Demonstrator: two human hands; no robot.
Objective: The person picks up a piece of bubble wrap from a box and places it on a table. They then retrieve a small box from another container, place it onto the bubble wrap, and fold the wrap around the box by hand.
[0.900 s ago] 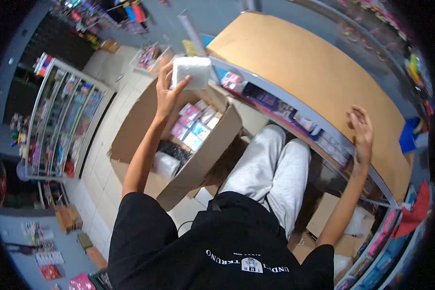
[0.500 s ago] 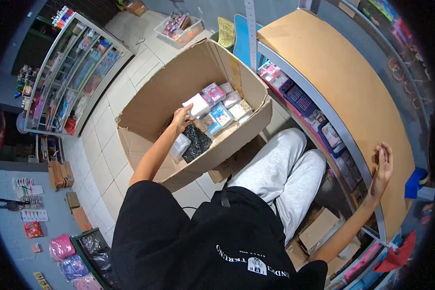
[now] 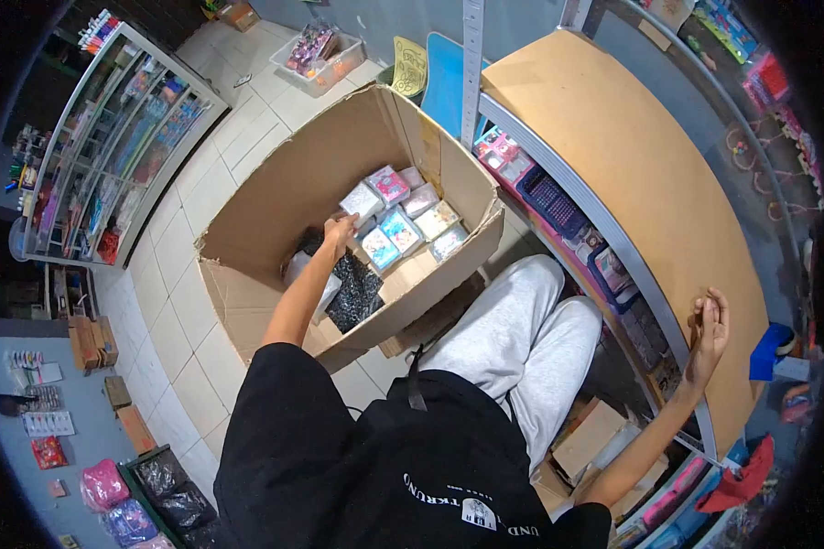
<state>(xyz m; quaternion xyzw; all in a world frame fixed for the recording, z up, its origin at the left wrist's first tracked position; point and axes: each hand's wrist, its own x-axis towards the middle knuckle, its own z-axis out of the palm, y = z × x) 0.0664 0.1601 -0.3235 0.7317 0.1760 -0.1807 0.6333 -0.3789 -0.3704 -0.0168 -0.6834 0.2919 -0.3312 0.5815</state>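
My left hand (image 3: 340,232) reaches into a large cardboard box (image 3: 288,197), its fingers drawn together at the near corner of a white pack (image 3: 363,202). Around it sit several small packs, among them a pink pack (image 3: 391,185) and a blue-and-white picture pack (image 3: 401,230). Black bubble wrap (image 3: 354,295) lies closer to me in the box, beside a whitish plastic-wrapped item (image 3: 328,295) partly behind my forearm. My right hand (image 3: 708,331) is over the wooden shelf top (image 3: 632,183) near its front edge, fingers loosely curled and apart, holding nothing.
Stocked goods (image 3: 558,201) fill the shelf level under the wooden top. Opened cartons (image 3: 595,444) stand below on the right. Past the box are a clear plastic bin (image 3: 319,69) and, at the left, a glass display case (image 3: 124,151). My legs (image 3: 513,320) are beside the box.
The white pack now sits lower, against the other packs, and my left fingers have slid to its near corner. My right hand stays over the shelf. The whole view has shifted slightly.
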